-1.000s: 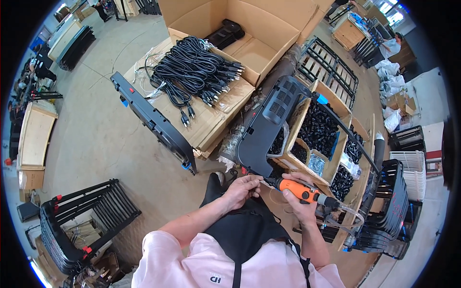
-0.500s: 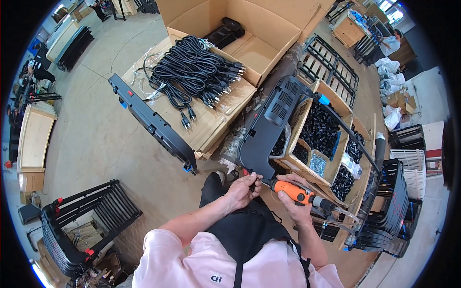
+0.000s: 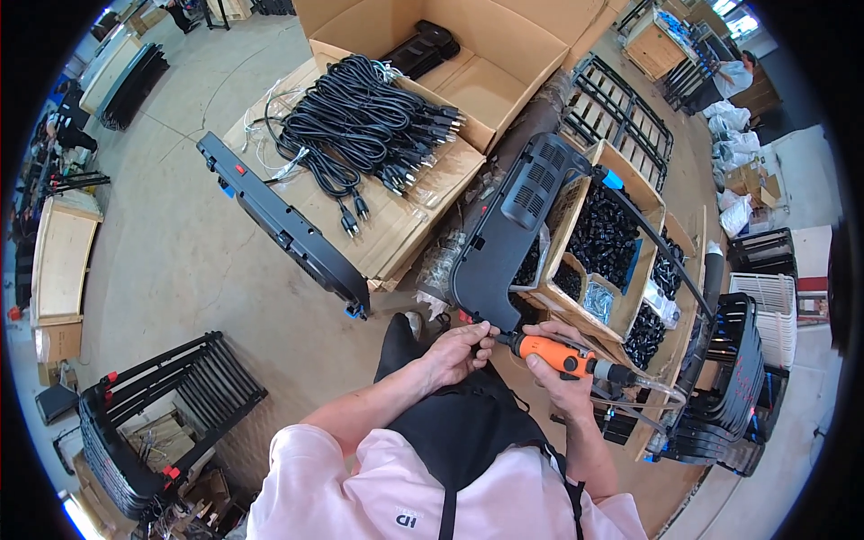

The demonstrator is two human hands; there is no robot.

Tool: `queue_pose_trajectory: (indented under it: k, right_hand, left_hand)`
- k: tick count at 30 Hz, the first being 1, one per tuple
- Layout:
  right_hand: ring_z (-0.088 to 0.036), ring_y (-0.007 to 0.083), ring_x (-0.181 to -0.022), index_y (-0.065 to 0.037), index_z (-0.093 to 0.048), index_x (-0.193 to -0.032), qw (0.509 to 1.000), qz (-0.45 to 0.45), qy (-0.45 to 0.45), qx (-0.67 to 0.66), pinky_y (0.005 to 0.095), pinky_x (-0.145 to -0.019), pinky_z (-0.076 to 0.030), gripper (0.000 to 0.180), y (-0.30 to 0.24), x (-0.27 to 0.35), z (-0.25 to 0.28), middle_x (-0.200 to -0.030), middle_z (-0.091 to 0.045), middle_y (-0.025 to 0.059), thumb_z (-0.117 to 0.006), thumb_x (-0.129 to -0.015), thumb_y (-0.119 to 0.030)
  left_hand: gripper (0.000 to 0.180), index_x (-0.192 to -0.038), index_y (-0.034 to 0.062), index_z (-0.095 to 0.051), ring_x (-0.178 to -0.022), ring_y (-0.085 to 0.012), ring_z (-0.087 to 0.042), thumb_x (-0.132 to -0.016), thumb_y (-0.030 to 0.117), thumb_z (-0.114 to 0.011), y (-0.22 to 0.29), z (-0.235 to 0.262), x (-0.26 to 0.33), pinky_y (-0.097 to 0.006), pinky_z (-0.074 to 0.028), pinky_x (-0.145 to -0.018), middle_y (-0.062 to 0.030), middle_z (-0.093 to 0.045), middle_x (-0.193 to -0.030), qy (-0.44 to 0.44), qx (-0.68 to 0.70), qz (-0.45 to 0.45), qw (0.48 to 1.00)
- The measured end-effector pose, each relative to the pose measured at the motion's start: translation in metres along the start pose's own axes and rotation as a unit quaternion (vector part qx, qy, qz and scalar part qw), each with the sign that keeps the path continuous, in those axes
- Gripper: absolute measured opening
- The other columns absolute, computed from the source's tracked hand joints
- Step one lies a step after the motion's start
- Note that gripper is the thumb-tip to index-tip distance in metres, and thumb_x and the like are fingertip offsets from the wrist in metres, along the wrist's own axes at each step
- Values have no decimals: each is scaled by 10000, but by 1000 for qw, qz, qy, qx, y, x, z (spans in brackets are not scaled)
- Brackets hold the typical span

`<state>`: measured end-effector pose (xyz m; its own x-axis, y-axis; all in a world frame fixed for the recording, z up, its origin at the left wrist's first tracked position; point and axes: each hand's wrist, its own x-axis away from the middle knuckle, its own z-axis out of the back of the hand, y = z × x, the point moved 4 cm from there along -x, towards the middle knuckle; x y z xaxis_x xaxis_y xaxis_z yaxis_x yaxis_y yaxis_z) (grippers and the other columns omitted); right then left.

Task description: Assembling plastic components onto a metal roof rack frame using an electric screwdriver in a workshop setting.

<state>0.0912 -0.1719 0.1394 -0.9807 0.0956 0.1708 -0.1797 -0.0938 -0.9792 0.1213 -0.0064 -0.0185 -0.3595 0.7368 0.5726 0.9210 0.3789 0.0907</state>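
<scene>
My right hand [image 3: 562, 383] is wrapped round an orange pneumatic screwdriver [image 3: 554, 356], which lies nearly level with its nose to the left and a clear hose at its back end. At the nose, the fingertips of my left hand [image 3: 457, 353] are pinched together. Whatever they hold is too small and hidden to make out. Just beyond both hands is the lower end of a black plastic frame [image 3: 490, 256] with a slotted motor-like housing [image 3: 533, 189]. The frame's lower edge comes close to my left fingertips; contact cannot be made out.
A wooden compartment box [image 3: 589, 319] of small black parts and bagged screws stands at right. Bundled black power cords [image 3: 360, 121] lie on cardboard beside an open carton [image 3: 522, 63]. A second black frame [image 3: 283, 225] leans at left. Stacked black frames [image 3: 171, 405] stand lower left.
My left fingertips have shifted slightly toward the screwdriver's nose, and the dark bit between them shows less. My right hand keeps its grip. The whole view has shifted slightly.
</scene>
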Motion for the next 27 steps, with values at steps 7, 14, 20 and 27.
queue_pose_trajectory:
  k: [7,14,20,27]
  right_hand:
    - [-667,272,-1239,-33,-591,-1289,988,91,23,123,421,-1101,-509,459,-3,11,-14,-1275,-702,153,-772,-869,-3]
    - [-660,252,-1257,-38,-616,-1293,991,69,36,106,391,-1109,-506,447,8,-5,-26,-1294,-697,145,-772,-876,2]
    - [-679,249,-1212,-38,-621,-1273,988,16,-21,153,386,-1077,-522,419,-15,-24,-53,-1278,-701,155,-772,-882,-28]
    - [-685,269,-1225,-32,-656,-1171,972,71,-70,211,389,-1052,-537,325,-10,-37,-56,-1253,-726,176,-787,-876,-68]
  left_hand:
    - [292,-1197,68,-634,-735,-119,-521,-1128,323,-510,0,-15,6,-276,-459,-676,25,-563,-857,-1,124,-19,992]
    - [297,-1240,49,-652,-808,-121,-594,-1138,276,-490,-9,4,8,-278,-521,-736,13,-617,-916,36,-7,-37,999]
    - [258,-1252,31,-652,-870,-133,-662,-1133,193,-491,-11,17,7,-261,-582,-765,-16,-665,-981,10,-100,-47,994]
    - [244,-1160,57,-625,-809,-121,-615,-1150,222,-445,-7,17,12,-272,-535,-756,-29,-662,-963,-4,-89,-30,996]
